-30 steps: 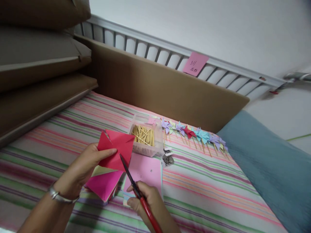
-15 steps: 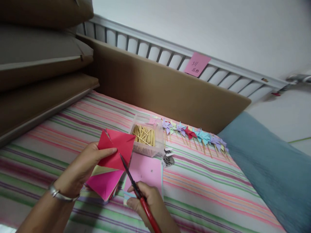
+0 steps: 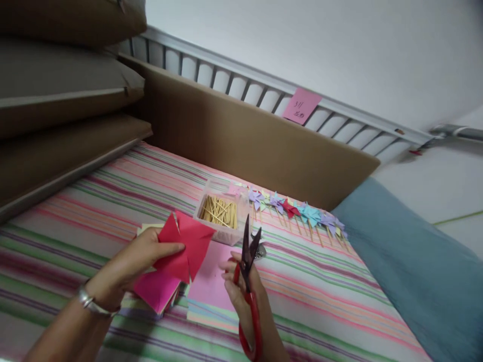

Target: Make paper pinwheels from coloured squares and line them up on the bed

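Note:
Pinched in my left hand (image 3: 145, 254) is a red paper square (image 3: 188, 241) with slits cut inward from its corners. My right hand (image 3: 245, 291) holds red-handled scissors (image 3: 249, 281), blades parted and pointing up, to the right of the red paper and apart from it. Below my left hand lies a stack of folded paper squares (image 3: 158, 294) with magenta on top. Between the hands rests a pile of pastel paper sheets (image 3: 211, 296), pink uppermost. Behind it a clear plastic box (image 3: 202, 211) contains many thin wooden sticks (image 3: 221, 211).
Several paper pinwheels (image 3: 309, 213) on sticks lie in a row at the back right. A small container of metal pieces (image 3: 259, 250) sits behind the scissors. A brown board (image 3: 241, 130) stands along the back, and cushions (image 3: 71, 120) are stacked at the left. Striped cloth (image 3: 324, 296) covers the surface.
My right hand has drawn the scissors away to the right and turned them upright, with the blades now apart. The red paper has rotated slightly, and a cut shows at its lower corner.

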### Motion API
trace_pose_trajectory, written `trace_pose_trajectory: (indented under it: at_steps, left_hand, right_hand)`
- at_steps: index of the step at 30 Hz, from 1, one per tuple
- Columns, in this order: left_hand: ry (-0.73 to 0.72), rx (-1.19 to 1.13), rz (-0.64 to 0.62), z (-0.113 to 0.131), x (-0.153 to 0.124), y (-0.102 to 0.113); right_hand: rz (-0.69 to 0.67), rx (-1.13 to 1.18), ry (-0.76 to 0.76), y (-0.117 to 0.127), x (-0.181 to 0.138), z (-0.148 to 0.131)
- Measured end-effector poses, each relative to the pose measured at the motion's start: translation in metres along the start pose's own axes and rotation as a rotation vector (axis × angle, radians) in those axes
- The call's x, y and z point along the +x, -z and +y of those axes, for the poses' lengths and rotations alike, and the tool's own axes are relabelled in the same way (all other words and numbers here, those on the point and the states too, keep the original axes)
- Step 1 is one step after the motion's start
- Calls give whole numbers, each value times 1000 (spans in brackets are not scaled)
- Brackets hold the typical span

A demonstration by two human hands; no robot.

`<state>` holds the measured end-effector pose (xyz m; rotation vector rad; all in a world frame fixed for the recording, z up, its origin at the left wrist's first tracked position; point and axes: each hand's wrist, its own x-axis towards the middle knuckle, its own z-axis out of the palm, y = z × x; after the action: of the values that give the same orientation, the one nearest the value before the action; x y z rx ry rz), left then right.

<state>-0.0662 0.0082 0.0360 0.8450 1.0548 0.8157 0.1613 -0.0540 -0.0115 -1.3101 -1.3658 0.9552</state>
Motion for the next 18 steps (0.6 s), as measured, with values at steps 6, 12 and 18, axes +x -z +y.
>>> trace_pose_trajectory:
  at_steps: [6,12,18]
  left_hand:
    - [89,164,-344,-25,11,-28]
    - [124,135,-403,-33,17,-40]
    - [45,-115,-165,-32,14,-57]
  right_hand:
    - [-47,104,-29,11,3,-9]
    - [-55,32,-19,11,4,-13]
    - [163,203,-60,11,7,-13]
